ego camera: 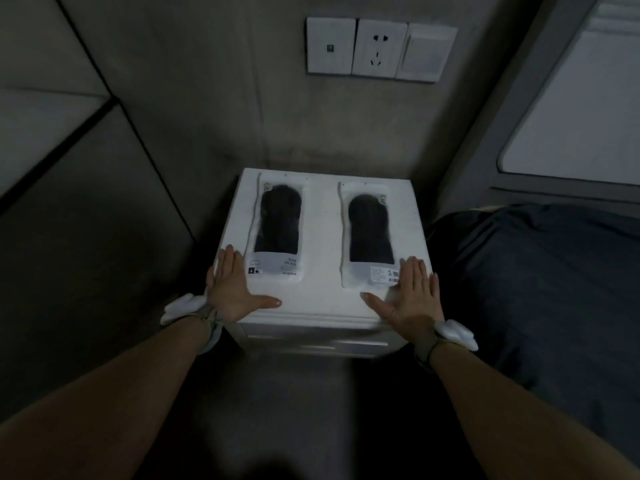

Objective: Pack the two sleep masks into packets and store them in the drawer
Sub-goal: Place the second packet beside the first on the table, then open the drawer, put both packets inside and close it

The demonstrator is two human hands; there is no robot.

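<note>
While packeted, two masks [278, 223] atop nightstand [320, 299]

wall socket panel [379, 49] above, dark bedding [554, 271] at right.

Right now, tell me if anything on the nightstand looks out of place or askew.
Nothing stands out. Both packets, the left packet and the right packet, lie flat and roughly parallel on the nightstand, each showing a dark mask. The left hand and right hand rest flat.
</note>
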